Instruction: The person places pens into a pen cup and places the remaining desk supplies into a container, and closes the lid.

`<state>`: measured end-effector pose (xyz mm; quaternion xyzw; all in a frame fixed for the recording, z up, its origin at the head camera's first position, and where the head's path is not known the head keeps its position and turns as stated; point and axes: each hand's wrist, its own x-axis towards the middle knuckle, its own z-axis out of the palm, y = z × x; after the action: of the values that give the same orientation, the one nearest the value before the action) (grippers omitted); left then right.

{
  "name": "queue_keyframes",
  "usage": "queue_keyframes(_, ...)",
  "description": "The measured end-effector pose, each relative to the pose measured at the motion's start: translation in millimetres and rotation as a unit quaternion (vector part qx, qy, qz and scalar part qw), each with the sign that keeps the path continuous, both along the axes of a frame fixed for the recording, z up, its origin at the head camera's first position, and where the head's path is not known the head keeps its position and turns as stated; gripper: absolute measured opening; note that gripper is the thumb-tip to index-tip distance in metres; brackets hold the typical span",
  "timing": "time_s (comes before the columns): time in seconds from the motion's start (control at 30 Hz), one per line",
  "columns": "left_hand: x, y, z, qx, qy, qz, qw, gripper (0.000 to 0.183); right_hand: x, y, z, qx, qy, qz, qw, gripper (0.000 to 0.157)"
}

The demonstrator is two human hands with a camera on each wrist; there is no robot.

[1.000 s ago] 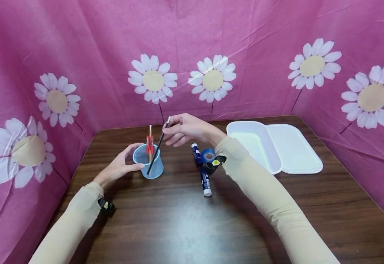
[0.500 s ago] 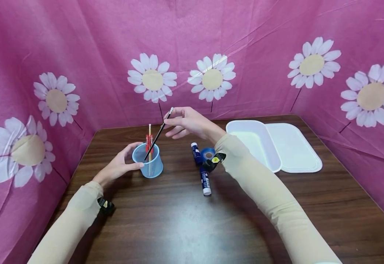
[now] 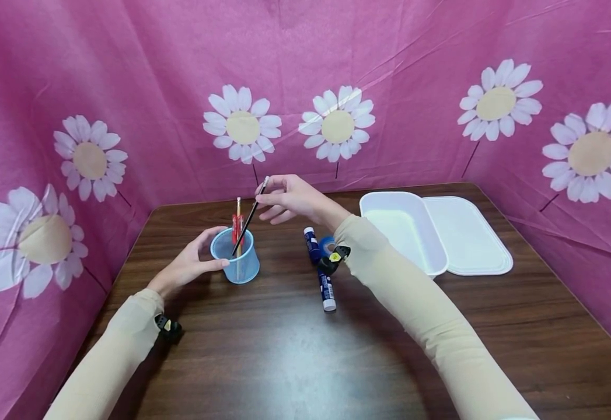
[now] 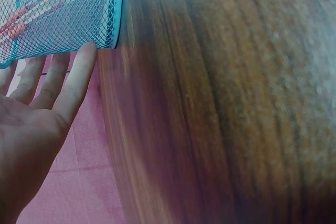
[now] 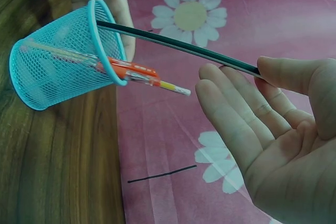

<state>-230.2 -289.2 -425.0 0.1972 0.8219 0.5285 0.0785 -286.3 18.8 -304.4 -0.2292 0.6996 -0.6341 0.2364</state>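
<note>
My left hand (image 3: 192, 262) holds the light blue mesh pen cup (image 3: 245, 271), thumb at its rim and fingers along the far side. The cup stands upright on the table. A black pencil (image 3: 253, 211) with a pale end leans into the cup's mouth, its lower tip inside the rim. My right hand (image 3: 301, 201) pinches this pencil near its top between thumb and fingers. Also in the cup are red pens (image 5: 128, 71) and a yellow pencil (image 5: 173, 86), upright close together.
Two dark blue glue sticks (image 3: 327, 289) with white caps lie right of the cup, beside a roll of blue tape (image 3: 327, 244) partly covered by the wrist camera. Further right sit an open white container (image 3: 439, 251) and its flat lid (image 3: 473, 233). Pink flowered cloth (image 3: 294, 70) hangs behind the table.
The black pencil's lower end, earlier overlapping the cup's front, went up and over into its mouth. My right hand rose, then came slightly down and left. The left hand stayed on the cup.
</note>
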Motion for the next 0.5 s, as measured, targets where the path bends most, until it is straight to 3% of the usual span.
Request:
queue_keyframes(0.27,0.4,0,0.3,0.004,-0.008,0.002,1.0000,0.075,-0.1,-14,-6.4,0.025,0.014,-0.006,1.000,0.024)
queue_keyframes(0.5,0.4,0,1.3,0.008,-0.005,-0.006,0.9999,0.074,-0.6,-21,-10.9,0.027,-0.004,-0.001,1.000,0.030)
